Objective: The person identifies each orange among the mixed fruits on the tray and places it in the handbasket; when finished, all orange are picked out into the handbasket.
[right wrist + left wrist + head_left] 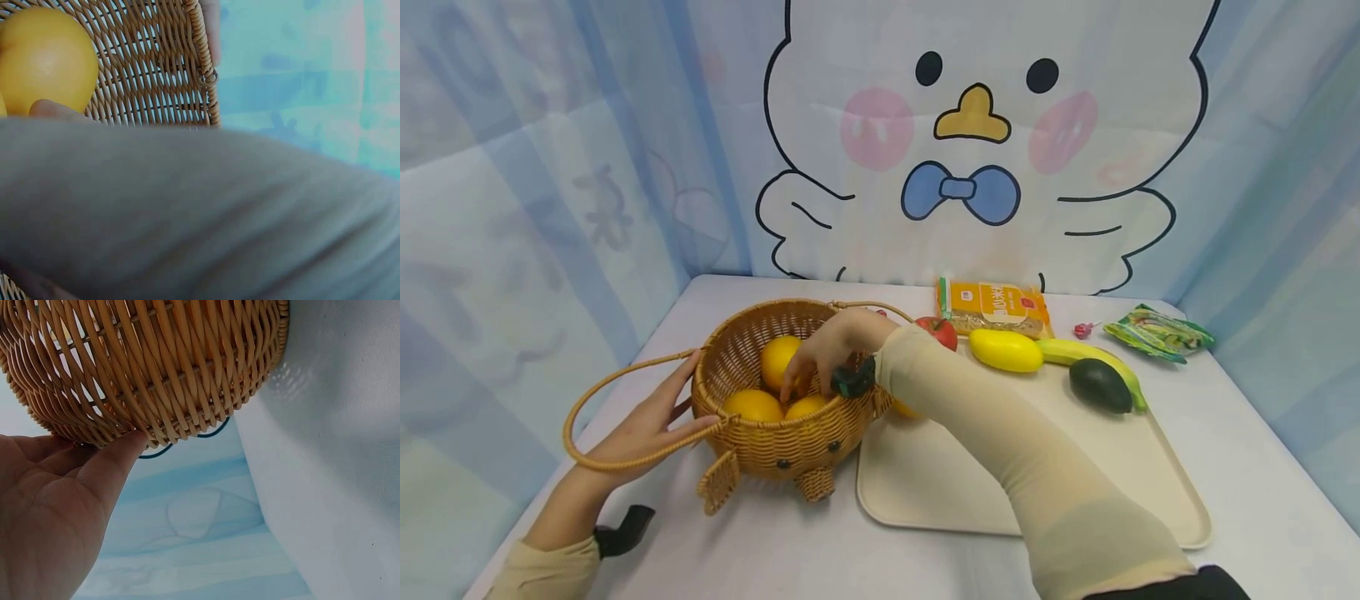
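A wicker basket (831,446) with animal-face details holds several oranges (778,358). My left hand (651,425) presses on the basket's left side from outside, thumb and fingers spread along the weave near the rim. In the left wrist view, the thumb (119,462) touches the wicker. Inside the basket, my right hand (835,346) reaches down, its bent fingers around an orange (806,385) that is partly hidden. A fingertip (53,109) shows beside a large orange (47,59) in the right wrist view; the sleeve covers most of that hand.
Right of the basket lies a cream tray (947,492) with a yellow mango-like fruit (1006,350), a banana (1131,379), a dark green avocado (1100,385) and a mostly hidden orange (904,409). Behind are a red apple (938,332), an orange food bag (996,308), a lollipop (1082,331) and a green packet (1157,333).
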Demonstrator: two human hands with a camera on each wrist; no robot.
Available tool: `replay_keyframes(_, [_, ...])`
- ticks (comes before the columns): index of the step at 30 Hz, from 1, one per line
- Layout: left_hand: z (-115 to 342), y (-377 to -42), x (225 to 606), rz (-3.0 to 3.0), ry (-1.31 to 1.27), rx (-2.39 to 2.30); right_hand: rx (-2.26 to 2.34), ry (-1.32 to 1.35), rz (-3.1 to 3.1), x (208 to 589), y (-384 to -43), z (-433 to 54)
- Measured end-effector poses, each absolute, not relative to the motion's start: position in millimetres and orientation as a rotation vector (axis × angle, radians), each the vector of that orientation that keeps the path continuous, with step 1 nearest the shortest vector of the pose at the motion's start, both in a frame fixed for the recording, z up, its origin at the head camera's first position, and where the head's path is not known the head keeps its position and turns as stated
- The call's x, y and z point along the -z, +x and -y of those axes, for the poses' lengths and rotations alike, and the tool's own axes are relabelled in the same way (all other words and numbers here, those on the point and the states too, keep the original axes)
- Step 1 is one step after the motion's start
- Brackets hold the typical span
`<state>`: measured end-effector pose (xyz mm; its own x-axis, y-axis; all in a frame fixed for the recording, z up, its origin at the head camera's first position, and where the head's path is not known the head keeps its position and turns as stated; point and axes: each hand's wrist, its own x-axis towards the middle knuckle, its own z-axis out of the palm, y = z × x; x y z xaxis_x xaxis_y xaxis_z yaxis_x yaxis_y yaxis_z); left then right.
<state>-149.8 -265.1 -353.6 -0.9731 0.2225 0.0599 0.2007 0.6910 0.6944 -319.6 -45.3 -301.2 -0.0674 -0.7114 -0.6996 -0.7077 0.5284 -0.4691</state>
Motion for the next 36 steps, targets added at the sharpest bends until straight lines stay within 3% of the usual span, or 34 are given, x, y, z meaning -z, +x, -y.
replay_keyframes(36, [263.5, -148.2, 353.2, -2.858, 0.366, -1.183, 0.333, -1.126, -1.871, 301.4, -318.4, 37.3])
